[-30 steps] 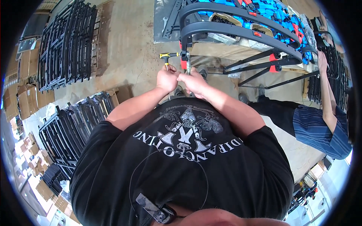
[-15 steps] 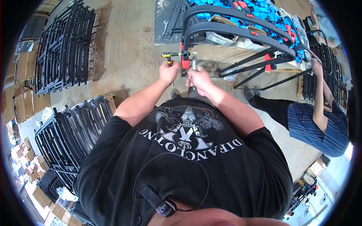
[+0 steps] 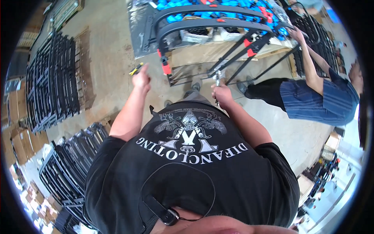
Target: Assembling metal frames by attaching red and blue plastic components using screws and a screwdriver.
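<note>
My left hand point(image 3: 142, 81) is closed on a T-handle hex key with a yellow-and-black grip point(image 3: 136, 69), held left of the frame. Closed as well, my right hand point(image 3: 222, 95) grips a silver wrench-like tool point(image 3: 217, 76) whose exact kind is hard to make out. Ahead stands a black metal frame point(image 3: 202, 24) with two curved tubes and red fittings. Its near-left upright ends in a red piece point(image 3: 167, 70), which lies between my hands, and neither hand touches it.
Blue and red parts point(image 3: 179, 16) and open boxes of black pieces point(image 3: 196, 36) cover the bench ahead. At right, a co-worker in a striped shirt point(image 3: 307, 99) has a hand point(image 3: 298, 36) on the frame. Stacked black frames point(image 3: 52, 82) stand at left, with more point(image 3: 72, 160) nearer me.
My hands have moved apart, away from the red-ended upright, the left one leftward and the right one rightward. Both keep their tools. The whole view has also shifted.
</note>
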`<state>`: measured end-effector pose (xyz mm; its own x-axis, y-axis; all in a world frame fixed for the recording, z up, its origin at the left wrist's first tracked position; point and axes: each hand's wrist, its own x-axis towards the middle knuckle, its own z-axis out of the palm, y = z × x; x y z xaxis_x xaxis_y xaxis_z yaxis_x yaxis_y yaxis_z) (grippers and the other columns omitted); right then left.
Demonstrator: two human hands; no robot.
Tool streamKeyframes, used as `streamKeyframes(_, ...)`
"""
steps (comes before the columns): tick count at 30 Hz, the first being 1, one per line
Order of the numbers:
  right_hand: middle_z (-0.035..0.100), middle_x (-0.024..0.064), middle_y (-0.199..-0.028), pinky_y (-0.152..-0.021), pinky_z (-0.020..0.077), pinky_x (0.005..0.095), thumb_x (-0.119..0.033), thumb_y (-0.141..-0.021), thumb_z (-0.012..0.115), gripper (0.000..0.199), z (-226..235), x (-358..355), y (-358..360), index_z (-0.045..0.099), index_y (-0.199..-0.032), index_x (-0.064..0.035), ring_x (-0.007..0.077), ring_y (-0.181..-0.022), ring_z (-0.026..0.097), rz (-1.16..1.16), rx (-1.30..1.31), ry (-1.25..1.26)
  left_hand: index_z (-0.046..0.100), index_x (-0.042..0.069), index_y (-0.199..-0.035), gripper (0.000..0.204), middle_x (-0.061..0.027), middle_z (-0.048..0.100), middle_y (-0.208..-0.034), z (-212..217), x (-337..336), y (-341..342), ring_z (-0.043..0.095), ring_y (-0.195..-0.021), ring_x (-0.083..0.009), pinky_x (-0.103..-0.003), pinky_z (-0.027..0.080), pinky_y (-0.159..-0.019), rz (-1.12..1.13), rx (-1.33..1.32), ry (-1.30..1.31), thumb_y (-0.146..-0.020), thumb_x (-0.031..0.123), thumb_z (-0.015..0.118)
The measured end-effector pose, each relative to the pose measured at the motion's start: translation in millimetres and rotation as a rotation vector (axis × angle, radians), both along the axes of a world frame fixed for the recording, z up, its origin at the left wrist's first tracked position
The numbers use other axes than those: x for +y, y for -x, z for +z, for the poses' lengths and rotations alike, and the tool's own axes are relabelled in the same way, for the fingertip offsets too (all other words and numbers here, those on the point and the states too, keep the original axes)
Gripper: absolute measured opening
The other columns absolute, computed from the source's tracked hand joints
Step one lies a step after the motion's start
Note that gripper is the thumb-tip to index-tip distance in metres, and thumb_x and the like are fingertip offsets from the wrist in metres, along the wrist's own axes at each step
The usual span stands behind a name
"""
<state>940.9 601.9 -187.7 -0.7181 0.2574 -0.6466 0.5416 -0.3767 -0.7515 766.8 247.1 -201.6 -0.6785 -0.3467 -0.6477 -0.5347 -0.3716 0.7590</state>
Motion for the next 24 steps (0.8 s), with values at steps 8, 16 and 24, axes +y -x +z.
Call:
streamKeyframes(8,0.058,0.0005,-0.082,-0.057,0.0424,0.0286,-0.025,-0.091,0.072,0.052,79.3,31.2,21.8,0.055,-0.135,-0.0014,0.009,-0.068,0.052,0.151,0.097,-0.32,0.061,0.001,-0.119,0.024,-0.0008,0.061,-0.081,53.5,23.5,-80.1,0.053,-0.067,-0.007,-0.025,0.046,-0.059,-0.656,0.538,0.602,-0.102,0.018,0.058)
streamKeyframes(16,0.061,-0.0009,-0.088,-0.055,0.0425,0.0253,-0.042,-0.099,0.067,0.044,114.5,93.4,54.8,0.061,-0.124,-0.0061,0.008,-0.073,0.055,0.357,0.3,0.208,0.062,-0.003,-0.116,0.026,-0.0156,0.071,-0.083,149.3,298.6,-78.5,0.071,-0.072,-0.0229,-0.036,0.056,-0.069,-1.213,0.502,0.225,-0.098,0.016,0.056)
streamKeyframes(24,0.071,0.0041,-0.09,-0.052,0.0475,0.0289,-0.037,-0.103,0.056,0.035,93.1,220.5,48.9,0.07,-0.114,-0.006,0.0123,-0.072,0.067,0.179,0.239,0.098,0.063,-0.003,-0.109,0.039,-0.0183,0.074,-0.097,93.5,414.8,-51.8,0.073,-0.089,-0.0258,-0.038,0.057,-0.078,-1.132,0.435,0.353,-0.101,0.034,0.061)
